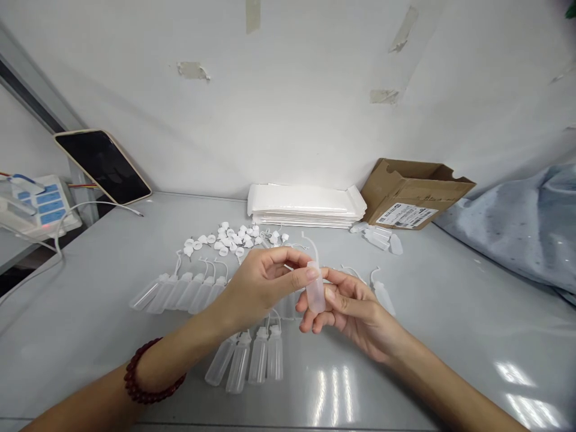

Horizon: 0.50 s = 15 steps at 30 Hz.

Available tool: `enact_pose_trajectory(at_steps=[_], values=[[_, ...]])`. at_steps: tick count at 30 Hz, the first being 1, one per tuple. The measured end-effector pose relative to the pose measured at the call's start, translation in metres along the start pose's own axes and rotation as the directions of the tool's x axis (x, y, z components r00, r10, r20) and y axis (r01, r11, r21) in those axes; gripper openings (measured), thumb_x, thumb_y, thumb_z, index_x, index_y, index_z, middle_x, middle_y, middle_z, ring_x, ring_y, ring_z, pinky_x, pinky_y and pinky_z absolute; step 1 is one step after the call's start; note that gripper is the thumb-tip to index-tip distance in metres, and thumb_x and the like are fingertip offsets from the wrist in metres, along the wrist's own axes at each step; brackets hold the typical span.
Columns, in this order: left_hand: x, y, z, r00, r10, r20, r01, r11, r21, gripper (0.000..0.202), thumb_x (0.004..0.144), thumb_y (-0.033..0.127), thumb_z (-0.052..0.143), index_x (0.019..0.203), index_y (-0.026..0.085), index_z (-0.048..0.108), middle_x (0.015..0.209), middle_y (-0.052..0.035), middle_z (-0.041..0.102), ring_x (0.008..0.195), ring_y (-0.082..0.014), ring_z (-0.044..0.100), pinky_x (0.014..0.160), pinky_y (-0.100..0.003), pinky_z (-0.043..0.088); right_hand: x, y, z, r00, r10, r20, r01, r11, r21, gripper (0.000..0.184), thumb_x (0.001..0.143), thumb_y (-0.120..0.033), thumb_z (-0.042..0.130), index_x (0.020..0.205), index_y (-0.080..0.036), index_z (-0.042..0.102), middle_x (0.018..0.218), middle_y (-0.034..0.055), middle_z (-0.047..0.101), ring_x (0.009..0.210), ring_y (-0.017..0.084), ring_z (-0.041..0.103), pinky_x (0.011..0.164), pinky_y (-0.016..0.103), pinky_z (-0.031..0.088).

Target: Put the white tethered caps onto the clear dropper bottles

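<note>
A small translucent plastic bottle [315,294] stands upright between my two hands above the grey table [450,336]. My right hand [348,309] wraps its fingers round the bottle's body from the right. My left hand [263,282] pinches the bottle's top with thumb and forefinger; a thin white tether curls up from it. A row of capped bottles [180,293] lies to the left, another row [252,357] lies near my left wrist. Loose white caps [229,239] are scattered further back.
A stack of white padded envelopes [306,207] lies by the wall, with an open cardboard box [411,192] and a few bottles [380,239] to its right. A phone [103,165] leans at the left. Blue-grey cloth [526,228] covers the right side.
</note>
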State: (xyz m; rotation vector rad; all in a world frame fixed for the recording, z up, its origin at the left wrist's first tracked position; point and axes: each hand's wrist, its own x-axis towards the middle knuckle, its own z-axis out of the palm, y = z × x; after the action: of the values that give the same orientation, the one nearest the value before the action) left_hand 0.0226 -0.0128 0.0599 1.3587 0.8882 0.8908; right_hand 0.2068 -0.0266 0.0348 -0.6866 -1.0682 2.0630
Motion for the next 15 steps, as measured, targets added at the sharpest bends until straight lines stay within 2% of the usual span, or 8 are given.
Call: enact_pose_trajectory(at_steps=[4, 7, 9, 11, 13, 15], values=[[-0.002, 0.0, 0.006, 0.993, 0.058, -0.102, -0.038, 0.981, 0.19, 0.01, 0.083, 0.029, 0.062, 0.077, 0.021, 0.064, 0.076, 0.0015, 0.064, 0.067, -0.0139, 0.059, 0.067, -0.028, 0.047, -0.003, 0.0, 0.003, 0.985, -0.152, -0.084, 0.123, 0.952, -0.281, 0.048, 0.082, -0.029, 0.069, 0.125, -0.028, 0.048, 0.091, 0.0015, 0.07, 0.073, 0.017, 0.072, 0.068, 0.03, 0.053], [-0.003, -0.001, 0.009, 0.993, 0.044, -0.114, -0.01, 0.959, 0.284, 0.012, 0.082, 0.032, 0.063, 0.077, 0.021, 0.066, 0.082, -0.0004, 0.067, 0.076, -0.0176, 0.06, 0.069, -0.03, 0.047, -0.005, 0.003, 0.007, 0.959, -0.258, -0.12, 0.182, 0.88, -0.439, 0.039, 0.087, -0.027, 0.063, 0.124, -0.03, 0.052, 0.084, -0.0011, 0.068, 0.066, 0.014, 0.069, 0.063, 0.028, 0.052], [-0.004, -0.001, 0.01, 0.996, 0.007, -0.086, 0.017, 0.962, 0.274, 0.015, 0.083, 0.036, 0.062, 0.079, 0.022, 0.068, 0.08, -0.0004, 0.068, 0.076, -0.0184, 0.061, 0.068, -0.03, 0.047, -0.006, 0.006, 0.008, 0.952, -0.281, -0.122, 0.198, 0.868, -0.456, 0.031, 0.089, -0.028, 0.059, 0.119, -0.029, 0.057, 0.082, -0.0007, 0.068, 0.065, 0.013, 0.069, 0.06, 0.028, 0.052], [-0.006, -0.001, 0.01, 0.993, 0.013, -0.113, 0.023, 0.953, 0.304, 0.016, 0.084, 0.037, 0.061, 0.082, 0.024, 0.07, 0.079, -0.0003, 0.068, 0.076, -0.0185, 0.061, 0.067, -0.03, 0.047, -0.005, 0.007, 0.008, 0.949, -0.279, -0.147, 0.194, 0.883, -0.427, 0.029, 0.089, -0.029, 0.059, 0.118, -0.028, 0.058, 0.082, -0.0003, 0.068, 0.067, 0.014, 0.069, 0.062, 0.028, 0.053], [-0.009, -0.002, 0.011, 0.981, 0.092, -0.169, -0.016, 0.915, 0.402, 0.013, 0.084, 0.033, 0.062, 0.087, 0.024, 0.07, 0.081, -0.0008, 0.068, 0.077, -0.0187, 0.06, 0.066, -0.029, 0.047, -0.005, 0.006, 0.008, 0.951, -0.263, -0.162, 0.186, 0.906, -0.379, 0.028, 0.088, -0.03, 0.06, 0.117, -0.027, 0.059, 0.083, 0.0005, 0.069, 0.069, 0.015, 0.069, 0.064, 0.029, 0.053], [-0.014, -0.004, 0.013, 0.958, 0.235, -0.165, -0.115, 0.841, 0.528, 0.016, 0.083, 0.028, 0.062, 0.098, 0.024, 0.068, 0.087, -0.0019, 0.066, 0.08, -0.0186, 0.059, 0.068, -0.029, 0.048, -0.004, 0.005, 0.006, 0.956, -0.243, -0.166, 0.176, 0.924, -0.338, 0.026, 0.089, -0.03, 0.06, 0.115, -0.026, 0.06, 0.086, 0.0016, 0.071, 0.072, 0.015, 0.068, 0.067, 0.029, 0.053]])
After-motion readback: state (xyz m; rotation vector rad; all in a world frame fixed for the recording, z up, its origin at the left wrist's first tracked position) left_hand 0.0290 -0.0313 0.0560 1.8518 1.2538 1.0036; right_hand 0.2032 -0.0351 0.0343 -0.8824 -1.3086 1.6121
